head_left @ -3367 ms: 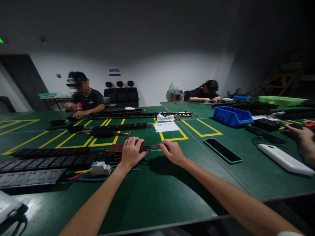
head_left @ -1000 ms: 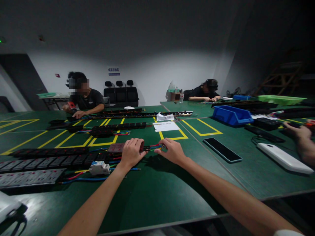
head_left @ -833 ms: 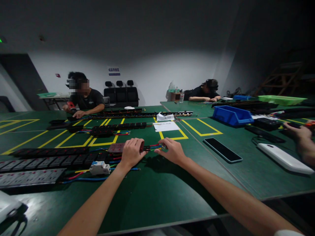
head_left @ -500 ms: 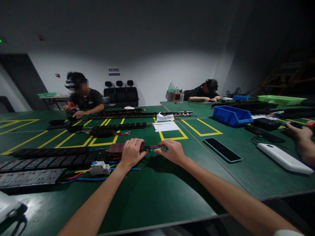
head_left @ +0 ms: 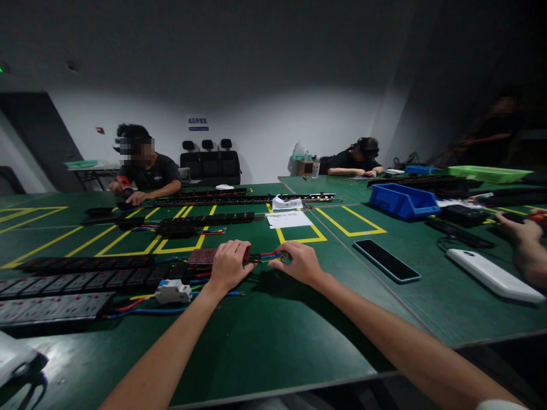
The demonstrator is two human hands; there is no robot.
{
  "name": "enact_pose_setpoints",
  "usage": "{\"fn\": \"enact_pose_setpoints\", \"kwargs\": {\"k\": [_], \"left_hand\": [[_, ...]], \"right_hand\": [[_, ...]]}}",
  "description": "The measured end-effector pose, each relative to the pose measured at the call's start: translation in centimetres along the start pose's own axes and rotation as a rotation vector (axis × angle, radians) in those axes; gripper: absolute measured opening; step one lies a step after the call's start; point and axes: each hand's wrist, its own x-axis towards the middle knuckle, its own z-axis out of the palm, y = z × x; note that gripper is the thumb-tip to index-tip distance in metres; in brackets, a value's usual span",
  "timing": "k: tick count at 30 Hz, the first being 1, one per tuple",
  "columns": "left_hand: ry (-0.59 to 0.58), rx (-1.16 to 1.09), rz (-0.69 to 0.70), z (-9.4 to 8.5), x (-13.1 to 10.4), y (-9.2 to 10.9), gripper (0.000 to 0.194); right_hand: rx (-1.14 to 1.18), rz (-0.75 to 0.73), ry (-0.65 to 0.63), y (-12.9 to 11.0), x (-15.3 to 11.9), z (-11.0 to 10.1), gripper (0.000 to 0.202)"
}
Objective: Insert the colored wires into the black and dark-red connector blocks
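My left hand (head_left: 231,265) is closed around the end of a dark red block (head_left: 200,257) that looks like part of a power strip. Several coloured wires (head_left: 264,257), among them red, blue and yellow-green, stick out of its right end. The thumb and fingers of my right hand (head_left: 300,263) pinch the far ends of these wires. The tips are partly hidden by the fingers. Left of my hands lie black power strips (head_left: 94,283). A white circuit breaker (head_left: 173,291) with wires sits just below my left hand's block.
On the green table (head_left: 265,341), a phone (head_left: 386,260) and a white power bank (head_left: 493,276) lie to the right. Beyond them stands a blue bin (head_left: 402,201). A co-worker's hand (head_left: 523,233) is at the right edge. Another person (head_left: 147,171) holds a red tool across the table.
My hands, the block and the wires stay in place. At the far right, a person has come into view in the dark background.
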Motion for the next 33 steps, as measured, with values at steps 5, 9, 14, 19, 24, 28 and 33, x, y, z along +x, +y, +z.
{"fn": "enact_pose_setpoints", "kwargs": {"k": [5, 9, 14, 19, 24, 28, 33], "left_hand": [[-0.002, 0.003, 0.003, 0.02, -0.01, 0.00, 0.037], [-0.011, 0.005, 0.005, 0.10, 0.00, -0.01, 0.039], [-0.027, 0.018, -0.003, 0.08, 0.03, 0.04, 0.039], [-0.023, 0.016, -0.005, 0.04, 0.07, 0.05, 0.040], [-0.023, 0.025, -0.014, -0.02, 0.07, 0.08, 0.040], [-0.026, 0.026, -0.011, 0.05, 0.05, 0.06, 0.040], [-0.029, 0.027, -0.010, 0.06, 0.01, -0.01, 0.038]], "right_hand": [[-0.008, 0.000, 0.016, 0.02, 0.01, 0.12, 0.043], [-0.027, 0.006, 0.012, 0.12, 0.00, 0.32, 0.044], [-0.004, 0.031, -0.015, 0.10, -0.05, 0.50, 0.043], [0.144, 0.078, -0.053, -0.09, 0.13, 0.06, 0.040], [0.364, 0.122, -0.164, 0.24, 0.40, 0.14, 0.044], [0.322, 0.111, -0.224, 0.57, 0.35, 0.67, 0.051], [0.271, 0.097, -0.223, 0.46, 0.21, 0.89, 0.048]]}}
